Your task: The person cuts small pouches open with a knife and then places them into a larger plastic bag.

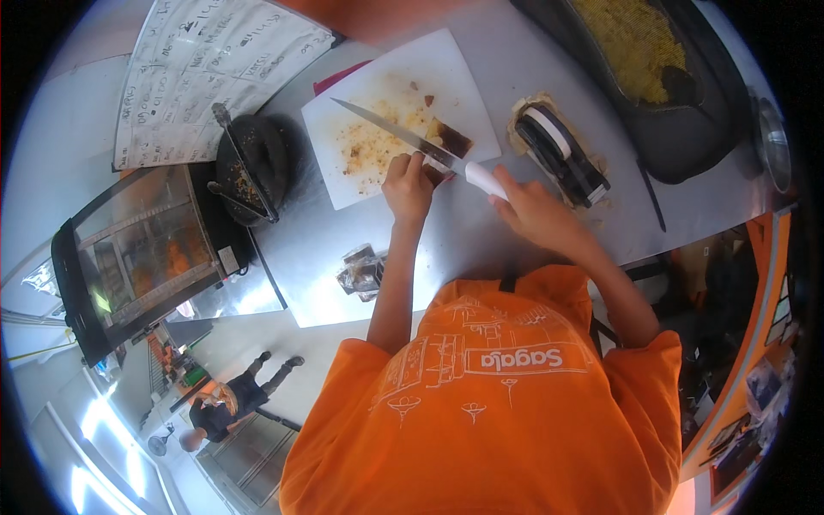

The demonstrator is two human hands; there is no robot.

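Observation:
My right hand (537, 212) is closed around the white handle of a kitchen knife (402, 134), whose long blade reaches across a white cutting board (444, 58). Beside the blade, near the board's front edge, my left hand (409, 187) holds a dark brown piece of food (435, 175), partly hidden by the fingers. Another brown and yellow piece of food (454, 140) lies on the board beyond the blade. Crumbs and small bits are scattered over the board. Small wrapped pieces (362, 273) rest on the metal table close to my left forearm.
Tongs (248, 170) lie across a dark round vessel (273, 151) at left, near a glass display case (145, 244) and a written whiteboard (212, 71). Right are a black-and-white device (560, 151) and a black tray (682, 148) with yellow food. Another person (235, 399) stands in the background.

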